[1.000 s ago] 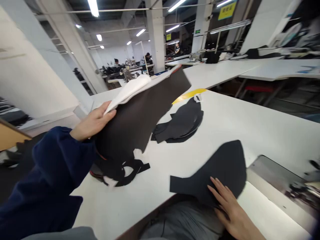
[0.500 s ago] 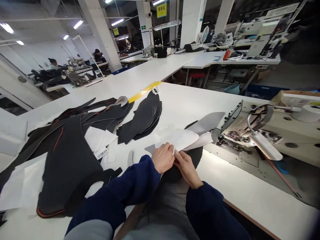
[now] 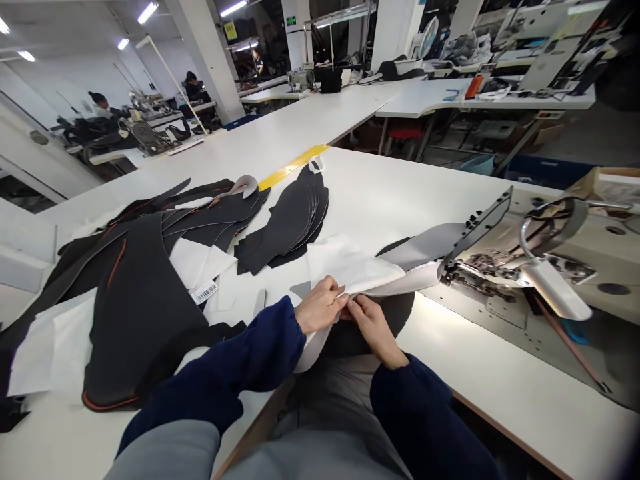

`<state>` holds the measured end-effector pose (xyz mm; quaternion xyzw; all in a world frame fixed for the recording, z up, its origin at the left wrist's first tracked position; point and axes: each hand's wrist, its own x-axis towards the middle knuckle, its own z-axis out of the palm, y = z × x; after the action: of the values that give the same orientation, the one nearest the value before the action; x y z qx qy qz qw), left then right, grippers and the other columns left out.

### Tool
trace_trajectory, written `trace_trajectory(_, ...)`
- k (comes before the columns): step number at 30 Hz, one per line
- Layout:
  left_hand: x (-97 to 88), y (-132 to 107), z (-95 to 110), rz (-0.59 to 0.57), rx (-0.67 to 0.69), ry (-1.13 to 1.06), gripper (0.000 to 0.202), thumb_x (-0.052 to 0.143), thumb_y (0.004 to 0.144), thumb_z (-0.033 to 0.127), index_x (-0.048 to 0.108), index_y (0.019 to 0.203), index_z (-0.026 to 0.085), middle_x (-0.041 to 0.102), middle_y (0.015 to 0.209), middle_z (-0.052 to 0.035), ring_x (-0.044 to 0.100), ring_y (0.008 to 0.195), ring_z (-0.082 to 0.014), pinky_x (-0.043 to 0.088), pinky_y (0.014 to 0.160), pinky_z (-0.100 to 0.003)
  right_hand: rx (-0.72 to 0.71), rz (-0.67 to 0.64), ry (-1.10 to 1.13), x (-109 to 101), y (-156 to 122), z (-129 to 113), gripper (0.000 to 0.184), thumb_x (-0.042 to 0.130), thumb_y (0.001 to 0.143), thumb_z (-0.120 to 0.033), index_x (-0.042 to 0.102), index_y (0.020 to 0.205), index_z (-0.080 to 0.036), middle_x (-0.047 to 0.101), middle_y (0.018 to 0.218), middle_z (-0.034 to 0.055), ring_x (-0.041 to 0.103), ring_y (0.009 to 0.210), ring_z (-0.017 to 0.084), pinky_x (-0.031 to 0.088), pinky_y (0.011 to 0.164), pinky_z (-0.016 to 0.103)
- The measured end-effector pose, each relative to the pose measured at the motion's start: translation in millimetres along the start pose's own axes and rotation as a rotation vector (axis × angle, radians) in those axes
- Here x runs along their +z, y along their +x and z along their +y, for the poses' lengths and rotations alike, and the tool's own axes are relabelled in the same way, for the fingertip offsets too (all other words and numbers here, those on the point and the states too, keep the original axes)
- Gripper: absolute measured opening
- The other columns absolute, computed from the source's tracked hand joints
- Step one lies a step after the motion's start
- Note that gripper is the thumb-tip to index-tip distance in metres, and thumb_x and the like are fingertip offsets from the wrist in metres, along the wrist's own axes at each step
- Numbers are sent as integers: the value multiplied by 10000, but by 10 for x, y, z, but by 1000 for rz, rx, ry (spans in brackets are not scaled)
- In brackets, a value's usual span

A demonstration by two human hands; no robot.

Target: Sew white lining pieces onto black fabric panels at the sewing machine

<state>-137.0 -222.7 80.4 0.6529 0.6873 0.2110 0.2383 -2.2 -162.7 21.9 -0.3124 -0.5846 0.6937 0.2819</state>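
Both hands meet at the edge of a white fabric piece (image 3: 357,263) near the front of the table. My left hand (image 3: 321,307) has its fingers closed on that edge. Close against it, my right hand (image 3: 373,327) pinches the same edge between thumb and fingers. A grey panel (image 3: 425,245) lies beyond the white piece and reaches the sewing machine (image 3: 500,273) on the right. Beneath the hands, a black panel (image 3: 400,313) hangs partly over the table's front edge. The pinched edge is mostly covered by fingers.
Left of the hands lie a large black panel with orange edging (image 3: 145,300), white sheets (image 3: 55,347) and a barcode label (image 3: 204,292). A stack of black cut pieces (image 3: 285,223) sits farther back, near yellow tape (image 3: 293,167). A lamp (image 3: 557,287) is fixed to the machine.
The white fabric is spread wider beyond my fingers, and a pale strip now shows below my left hand. The hands stay together at the edge. The view has shifted slightly.
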Motion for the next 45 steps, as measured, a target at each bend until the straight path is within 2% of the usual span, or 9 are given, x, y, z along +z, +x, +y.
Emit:
trace_trajectory(7, -103, 11, -6, 174, -1, -214, 344, 373, 896, 398, 557, 743, 152, 463, 851, -42, 478, 791, -157, 423, 762, -301, -36, 132, -166, 62, 150, -69, 342, 565, 753, -449, 436, 560, -198, 431, 571, -32, 417, 572, 134, 403, 580, 285)
trace_trajectory(12, -109, -7, -270, 37, -333, -1047, 416, 609, 735, 521, 553, 791, 112, 522, 675, -14, 501, 592, -121, 401, 577, -249, -199, 72, -147, 95, 55, -280, 264, 530, 811, -396, 550, 661, -179, 531, 1025, 60, 511, 920, 206, 414, 817, 315)
trace_trajectory(15, -2, -96, -371, -60, -377, -1215, 452, 652, 710, 507, 562, 907, 111, 593, 744, -38, 570, 666, -146, 450, 655, -265, -274, -35, -173, 71, -51, -332, 249, 507, 849, -361, 630, 743, -172, 462, 1183, 85, 443, 1116, 232, 351, 958, 327)
trace_trajectory(18, 22, -178, -362, -77, -306, -912, 477, 490, 820, 557, 570, 1018, 130, 643, 891, -82, 603, 840, -202, 460, 777, -307, -240, -101, -172, 18, -122, -316, 221, 526, 853, -349, 675, 859, -185, 452, 1200, 84, 405, 1176, 228, 295, 1028, 344)
trace_trajectory(22, -266, -253, -132, -13, -203, -71, 560, 272, 899, 566, 553, 1113, 132, 658, 850, -100, 617, 806, -245, 451, 745, -341, -78, -201, 183, 68, -112, -408, 223, 562, 833, -358, 683, 921, -193, 539, 1137, 83, 506, 1077, 240, 408, 935, 384)
trace_trajectory(29, -950, -184, 445, 136, 24, 666, 534, 110, 954, 443, 68, 1457, 268, 618, 1025, -74, 628, 746, -199, 454, 667, -303, -134, -212, 573, 246, 45, -752, 256, 629, 755, -377, 681, 900, -172, 654, 854, 70, 596, 888, 262, 487, 794, 417)
trace_trajectory(37, 327, 388, -69, -301, 55, 640, 534, 231, 939, 397, 239, 1432, 190, 645, 947, -126, 636, 772, -273, 470, 665, -384, -182, 153, -284, -582, -167, 117, 281, 549, 809, -427, 678, 802, -178, 505, 1168, 111, 495, 1077, 268, 423, 913, 388)
trace_trajectory(41, 357, 812, 39, -313, 237, 592, 388, 330, 909, 373, 618, 1089, 187, 628, 929, -110, 608, 857, -264, 481, 718, -396, -184, 153, -463, -679, -226, 237, 359, 437, 869, -448, 649, 782, -171, 518, 1074, 107, 534, 971, 240, 448, 872, 370)
trace_trajectory(45, 319, 1381, 257, -65, 572, 472, 440, 423, 875, 473, 551, 1198, 203, 459, 1288, -111, 437, 1161, -263, 374, 964, -421, -212, 107, -620, -738, -247, 184, 386, 333, 922, -418, 626, 942, -167, 524, 1119, 113, 530, 996, 228, 440, 903, 370)
